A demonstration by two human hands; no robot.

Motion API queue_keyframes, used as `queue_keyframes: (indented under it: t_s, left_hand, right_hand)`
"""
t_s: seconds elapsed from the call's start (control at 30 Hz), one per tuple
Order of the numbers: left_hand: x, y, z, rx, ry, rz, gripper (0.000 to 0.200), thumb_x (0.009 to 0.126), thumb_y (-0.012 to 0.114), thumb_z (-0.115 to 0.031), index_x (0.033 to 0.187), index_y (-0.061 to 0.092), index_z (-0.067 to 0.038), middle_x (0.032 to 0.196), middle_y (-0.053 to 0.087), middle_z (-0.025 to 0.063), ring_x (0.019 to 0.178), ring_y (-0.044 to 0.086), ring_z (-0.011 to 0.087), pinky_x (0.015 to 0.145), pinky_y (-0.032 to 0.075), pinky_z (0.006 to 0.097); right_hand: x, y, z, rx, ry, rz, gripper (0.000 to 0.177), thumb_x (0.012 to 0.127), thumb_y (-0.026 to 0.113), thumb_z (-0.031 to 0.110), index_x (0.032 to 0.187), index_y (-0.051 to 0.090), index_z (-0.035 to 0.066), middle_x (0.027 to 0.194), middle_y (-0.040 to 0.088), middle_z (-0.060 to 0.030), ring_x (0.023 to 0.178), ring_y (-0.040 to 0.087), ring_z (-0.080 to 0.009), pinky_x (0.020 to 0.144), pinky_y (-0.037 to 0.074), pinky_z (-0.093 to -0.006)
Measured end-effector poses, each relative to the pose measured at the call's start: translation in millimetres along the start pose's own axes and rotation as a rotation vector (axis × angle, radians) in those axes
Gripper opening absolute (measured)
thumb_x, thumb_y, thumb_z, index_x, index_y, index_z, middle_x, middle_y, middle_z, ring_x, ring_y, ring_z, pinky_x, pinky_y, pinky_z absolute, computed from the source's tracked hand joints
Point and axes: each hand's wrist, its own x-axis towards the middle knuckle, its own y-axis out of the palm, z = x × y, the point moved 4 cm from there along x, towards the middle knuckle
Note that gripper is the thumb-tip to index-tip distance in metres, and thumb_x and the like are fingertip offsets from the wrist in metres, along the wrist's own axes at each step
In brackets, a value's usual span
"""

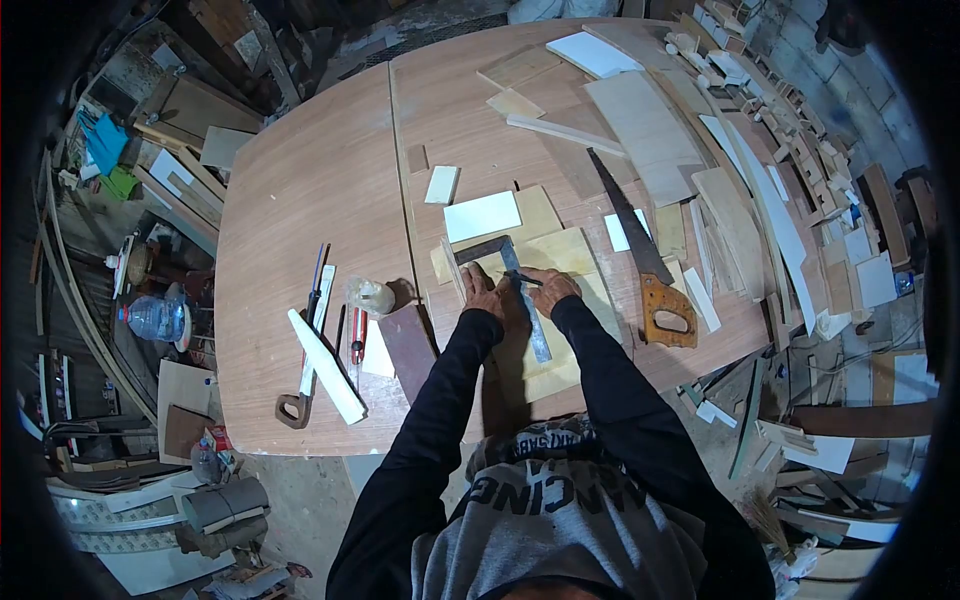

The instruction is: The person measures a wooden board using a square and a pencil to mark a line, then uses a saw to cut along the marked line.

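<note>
Lying on a pale board, the metal square points its blade toward the person, long axis slightly slanted. Inside the square's angle, the left hand lies partly spread; its grip cannot be told. Right of the blade, the right hand is closed on a slim dark tool, tip indistinct. Beyond the square lies a white panel.
</note>
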Motion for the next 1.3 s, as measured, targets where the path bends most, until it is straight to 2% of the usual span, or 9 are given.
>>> queue_keyframes:
  t_s: [0.3, 0.4, 0.57, 0.77, 0.87, 0.97, 1.07, 1.2, 1.3]
  left_hand:
    - [-5.2, 3.3, -4.6, -0.020, -0.019, -0.073, 0.061, 0.085, 0.049, -0.013, 0.142, 0.036, -0.032, 0.148, 0.001, 0.0383, 0.137, -0.002, 0.0579, 0.115, 0.008, 0.0532]
    - [-6.0, -3.5, -6.2, -0.039, -0.037, -0.077, 0.061, 0.083, 0.051, -0.012, 0.140, 0.038, -0.029, 0.152, 0.005, 0.0307, 0.139, 0.000, 0.0536, 0.114, 0.003, 0.0560]
    - [-15.9, -18.6, -21.1, 0.176, 0.152, -0.038, 0.059, 0.078, 0.051, -0.007, 0.136, 0.043, -0.017, 0.156, 0.014, 0.0057, 0.145, 0.010, 0.0224, 0.111, -0.004, 0.0651]
    - [-6.2, -3.0, -11.1, 0.119, 0.179, -0.137, 0.065, 0.079, 0.047, -0.002, 0.141, 0.036, -0.016, 0.156, 0.015, 0.0022, 0.145, 0.014, 0.0182, 0.111, -0.003, 0.0651]
    - [-3.1, -1.6, -10.8, 0.140, 0.158, -0.106, 0.068, 0.080, 0.046, -0.003, 0.144, 0.030, -0.017, 0.156, 0.016, 0.0018, 0.144, 0.014, 0.0171, 0.112, -0.002, 0.0644]
    - [-5.1, -2.6, -14.0, 0.217, 0.165, -0.102, 0.068, 0.081, 0.044, -0.004, 0.146, 0.027, -0.017, 0.156, 0.016, 0.0016, 0.144, 0.016, 0.0166, 0.113, 0.000, 0.0633]
    - [-5.7, -6.5, -15.1, 0.162, 0.135, -0.108, 0.067, 0.083, 0.043, -0.005, 0.147, 0.026, -0.016, 0.156, 0.016, 0.0017, 0.144, 0.015, 0.0157, 0.113, 0.001, 0.0635]
    - [-14.6, -20.0, -22.2, 0.152, 0.142, -0.082, 0.067, 0.083, 0.044, -0.006, 0.147, 0.025, -0.016, 0.156, 0.017, 0.0024, 0.145, 0.013, 0.0160, 0.112, 0.001, 0.0643]
    - [-19.2, -24.3, -24.5, 0.142, 0.148, -0.046, 0.067, 0.084, 0.043, -0.005, 0.148, 0.024, -0.015, 0.155, 0.019, 0.0031, 0.145, 0.011, 0.0152, 0.111, 0.001, 0.0658]
  right_hand:
    - [4.5, 6.4, -6.2, -0.041, -0.041, -0.027, 0.048, 0.089, 0.058, 0.025, 0.134, 0.049, 0.038, 0.121, 0.060, -0.0157, 0.109, 0.059, -0.0312, 0.097, 0.046, -0.0354]
    - [1.9, 1.1, -1.8, -0.090, -0.026, 0.016, 0.046, 0.090, 0.056, 0.028, 0.134, 0.049, 0.038, 0.121, 0.060, -0.0149, 0.110, 0.059, -0.0309, 0.099, 0.045, -0.0355]
    - [7.2, 8.8, -11.6, -0.066, -0.055, -0.011, 0.045, 0.089, 0.057, 0.028, 0.133, 0.051, 0.031, 0.123, 0.059, -0.0144, 0.109, 0.059, -0.0313, 0.098, 0.045, -0.0358]
    - [7.6, 13.4, -20.3, 0.077, -0.124, -0.070, 0.044, 0.087, 0.059, 0.026, 0.131, 0.054, 0.022, 0.122, 0.059, -0.0191, 0.110, 0.058, -0.0345, 0.097, 0.045, -0.0370]
    - [10.2, 7.7, -25.0, 0.163, -0.129, -0.390, 0.035, 0.088, 0.054, 0.030, 0.120, 0.060, 0.016, 0.115, 0.062, -0.0195, 0.106, 0.059, -0.0360, 0.093, 0.047, -0.0413]
    - [19.9, 7.9, -45.6, 0.341, 0.159, -0.404, 0.030, 0.092, 0.043, 0.033, 0.098, 0.056, 0.007, 0.107, 0.064, -0.0213, 0.100, 0.061, -0.0396, 0.088, 0.047, -0.0458]
    - [30.0, 9.0, -67.3, 0.417, -0.058, -0.506, 0.029, 0.092, 0.043, 0.032, 0.100, 0.057, 0.008, 0.105, 0.065, -0.0187, 0.098, 0.061, -0.0389, 0.085, 0.047, -0.0458]
    - [13.6, -19.4, -97.5, 0.635, -0.029, -0.705, 0.023, 0.088, 0.056, 0.024, 0.095, 0.067, 0.006, 0.090, 0.066, -0.0162, 0.085, 0.065, -0.0269, 0.074, 0.048, -0.0360]
    - [16.6, -23.1, -142.8, 0.832, -0.015, -0.778, 0.015, 0.091, 0.057, 0.014, 0.097, 0.067, 0.004, 0.070, 0.055, 0.0023, 0.056, 0.049, -0.0059, 0.047, 0.037, -0.0215]
